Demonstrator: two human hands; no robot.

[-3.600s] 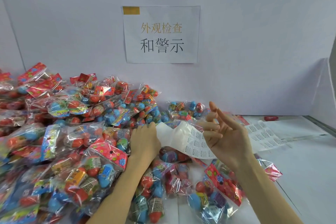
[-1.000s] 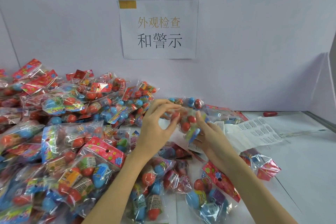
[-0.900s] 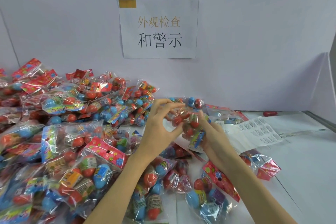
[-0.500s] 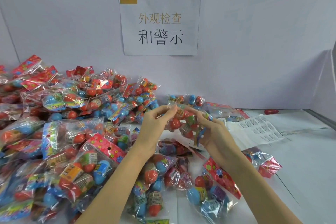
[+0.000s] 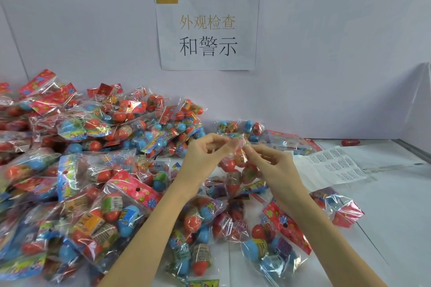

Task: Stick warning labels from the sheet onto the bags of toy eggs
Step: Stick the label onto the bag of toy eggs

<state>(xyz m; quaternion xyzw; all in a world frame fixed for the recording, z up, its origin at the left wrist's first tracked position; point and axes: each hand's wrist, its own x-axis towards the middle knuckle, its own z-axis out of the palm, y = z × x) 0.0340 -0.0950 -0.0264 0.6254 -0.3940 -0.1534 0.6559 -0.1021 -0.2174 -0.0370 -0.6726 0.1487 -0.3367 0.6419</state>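
Observation:
A clear bag of toy eggs (image 5: 235, 165) hangs in the air between my two hands, above the table. My left hand (image 5: 205, 158) pinches its top edge from the left. My right hand (image 5: 275, 165) pinches the same top edge from the right. The eggs inside are red and multicoloured and dangle below my fingers. The white label sheet (image 5: 331, 168) lies flat on the table to the right of my right hand, with rows of small printed labels. I cannot tell whether a label is stuck on the held bag.
A big pile of egg bags (image 5: 77, 170) fills the left half of the table. More bags (image 5: 268, 240) lie in front under my forearms, and one (image 5: 338, 207) sits at the right. A paper sign (image 5: 207, 30) hangs on the back wall. A small red item (image 5: 349, 142) lies far right.
My hands left the label sheet, which now lies on the table. Both picked up one bag, turned it and raised it; now they pinch its top edge so the eggs hang down.

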